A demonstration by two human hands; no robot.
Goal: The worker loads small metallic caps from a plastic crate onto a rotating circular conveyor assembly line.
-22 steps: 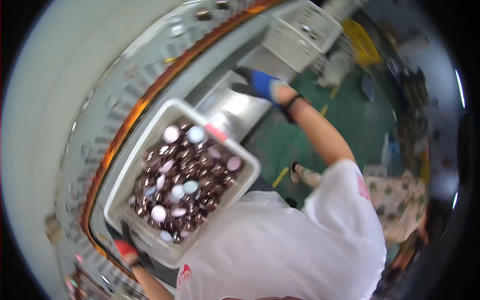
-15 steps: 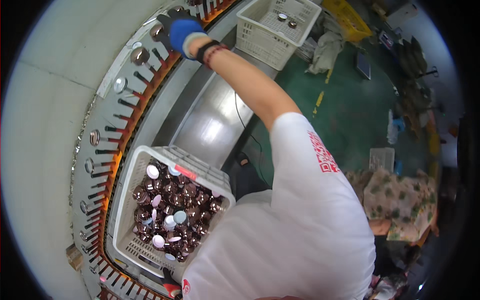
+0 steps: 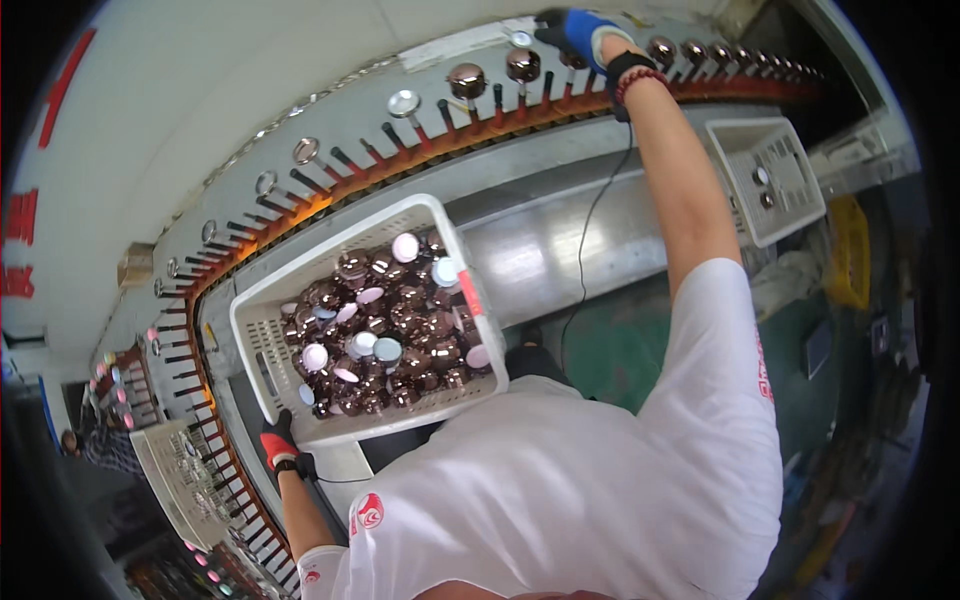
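Hands are way apart, can't tell either grip: left hand (image 3: 280,440) at the plastic crate (image 3: 258,345), right hand (image 3: 575,35) by metallic cups (image 3: 523,66). Careless bump could dislodge one.

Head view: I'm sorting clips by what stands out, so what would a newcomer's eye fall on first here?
Probably the white crate near the middle, full of glossy brown pieces and pale discs. Next, the orange strip curving past it from lower left to upper right, lined with rods. Then the gloves: blue and black on the right hand at the top, red and black on the left hand at the crate's lower-left corner.
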